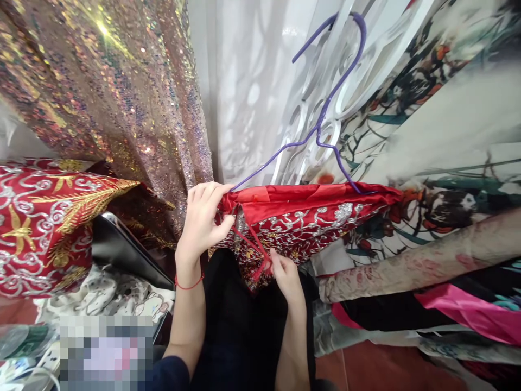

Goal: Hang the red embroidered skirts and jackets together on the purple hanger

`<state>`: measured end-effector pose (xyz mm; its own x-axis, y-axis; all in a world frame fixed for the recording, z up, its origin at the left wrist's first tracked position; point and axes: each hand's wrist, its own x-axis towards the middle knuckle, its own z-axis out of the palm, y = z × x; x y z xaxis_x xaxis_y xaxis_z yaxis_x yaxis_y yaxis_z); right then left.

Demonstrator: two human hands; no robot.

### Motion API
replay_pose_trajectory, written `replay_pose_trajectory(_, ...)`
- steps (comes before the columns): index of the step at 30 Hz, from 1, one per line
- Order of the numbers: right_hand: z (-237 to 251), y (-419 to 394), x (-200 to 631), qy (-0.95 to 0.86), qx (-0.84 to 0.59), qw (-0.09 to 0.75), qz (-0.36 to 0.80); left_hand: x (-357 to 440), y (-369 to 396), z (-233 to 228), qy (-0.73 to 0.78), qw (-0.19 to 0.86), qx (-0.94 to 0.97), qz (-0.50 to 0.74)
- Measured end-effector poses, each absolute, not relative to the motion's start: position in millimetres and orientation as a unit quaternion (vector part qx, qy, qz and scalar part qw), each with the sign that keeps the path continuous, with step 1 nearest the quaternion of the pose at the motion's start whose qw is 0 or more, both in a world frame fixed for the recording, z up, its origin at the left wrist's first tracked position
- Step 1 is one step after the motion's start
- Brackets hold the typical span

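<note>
At ten o'clock, a sequined gold-pink curtain (122, 92), draped from the top edge down toward centre. At three o'clock, a pale printed cloth (451, 141) with dark floral figures, slanting across the right side. At nine o'clock, a red cushion with silver and gold embroidery (44, 217), beside a dark glossy surface (122, 250). Dead centre, the red embroidered garment (309, 217), hung on a purple wire hanger (325, 114) — long axis running nine to three, hook up at twelve o'clock, red lining folded over the top. Left hand (203, 222) at the garment's nine-o'clock end, raised upright, thumb and fingers pinched on the hem corner, a thin red thread bracelet (188, 284) at the wrist. Right hand (287, 277) lower, at six o'clock from the garment, forearm rising from below, fingertips closed narrowly on thin red ties (256, 247) dangling from the edge. Both hands touching the cloth — left nearer the hanger arm, right nearer the ties.
</note>
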<state>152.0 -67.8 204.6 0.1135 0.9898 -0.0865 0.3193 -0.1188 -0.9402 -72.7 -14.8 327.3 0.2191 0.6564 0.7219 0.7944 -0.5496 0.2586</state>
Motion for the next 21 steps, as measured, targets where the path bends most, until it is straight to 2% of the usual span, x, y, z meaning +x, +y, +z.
replay_pose_trajectory(2, 194, -65, 164, -0.525, -0.707, 0.354, 0.314, -74, -14, 327, -0.462, 0.091, -0.779, -0.413)
replay_pose_trajectory(5, 196, -63, 166, -0.524, -0.722, 0.341, 0.296, -76, -17, 327, -0.454, 0.091, -0.787, -0.407)
replay_pose_trajectory(7, 210, -63, 154, -0.556, -0.684, 0.378, 0.284, -77, -20, 328, -0.459, 0.089, -0.785, -0.406)
replay_pose_trajectory(11, 255, -62, 108, -0.591, -0.581, 0.530, 0.180, -73, -25, 329, -0.475, 0.079, -0.782, -0.395)
replay_pose_trajectory(13, 276, -58, 85, -0.581, -0.560, 0.571, 0.150, -71, -28, 330, -0.478, 0.069, -0.778, -0.401)
replay_pose_trajectory(21, 303, -43, 44, -0.513, -0.568, 0.626, 0.150, -70, -36, 332, -0.457, 0.063, -0.775, -0.431)
